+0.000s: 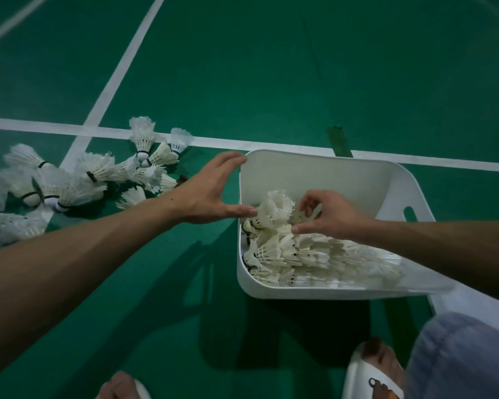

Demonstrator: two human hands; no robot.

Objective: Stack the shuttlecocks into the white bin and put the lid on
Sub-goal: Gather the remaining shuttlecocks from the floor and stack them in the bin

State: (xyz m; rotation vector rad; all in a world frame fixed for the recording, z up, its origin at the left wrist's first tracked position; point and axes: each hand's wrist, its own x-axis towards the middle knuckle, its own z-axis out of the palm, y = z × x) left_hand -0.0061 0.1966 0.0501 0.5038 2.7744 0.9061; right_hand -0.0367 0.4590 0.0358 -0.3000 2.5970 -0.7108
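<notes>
white bin (314, 174) part-filled with stacked shuttlecocks (314, 254), right grip (332, 217) pinching one, left grip (208, 194) spread at its rim

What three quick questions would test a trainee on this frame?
1. True or false: the white bin is empty.
2. Where do the loose shuttlecocks lie? A: on the green floor, left of the bin. B: on a table. C: in the person's lap.
3. Which hand reaches into the bin, among the stacked shuttlecocks?
Key: 1 false; 2 A; 3 the right hand.
</notes>
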